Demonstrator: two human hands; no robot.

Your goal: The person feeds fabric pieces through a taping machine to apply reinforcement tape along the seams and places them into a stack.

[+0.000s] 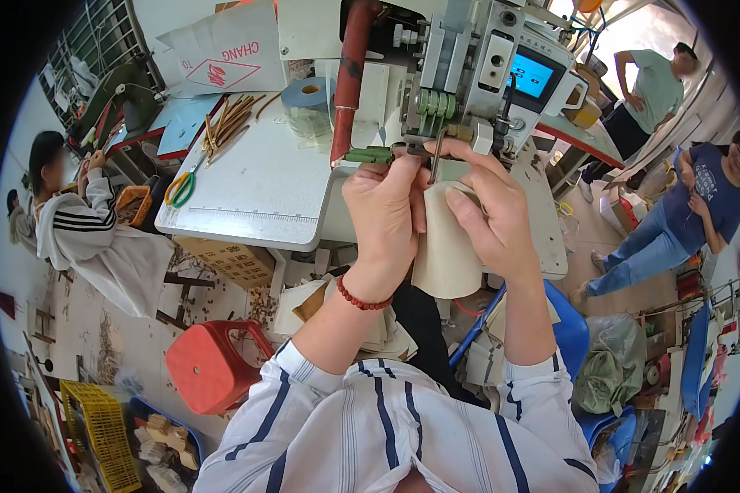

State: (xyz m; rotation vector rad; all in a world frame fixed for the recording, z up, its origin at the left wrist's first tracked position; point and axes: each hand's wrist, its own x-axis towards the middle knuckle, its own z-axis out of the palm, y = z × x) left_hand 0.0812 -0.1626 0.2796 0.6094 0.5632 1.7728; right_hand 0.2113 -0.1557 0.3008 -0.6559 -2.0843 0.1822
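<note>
"What's in the hands down there?"

"Through my head camera, the right hand (497, 209) is grasping a cream piece (448, 255), its thumb laid on the near face and its index finger stretched up toward the machine (452, 57)."

"Where does the piece sit?"

"Between the two hands, just below the front of the machine. It's curved, with the lower end hanging toward the person's lap."

"And the left hand (382, 218)?"

"Curled beside the piece's left edge, thumb reaching up to the machine's metal parts. I can't tell from here whether it's gripping anything; the fingertips are partly hidden. A red bead bracelet (362, 297) sits on that wrist."

"Anything else around?"

"To the left, I've got a white table (247, 197) holding a bundle of sticks (226, 123), a blue roll (308, 99) and scissors (181, 189) at its edge. A lit screen (532, 78) stands right of the machine."
</note>
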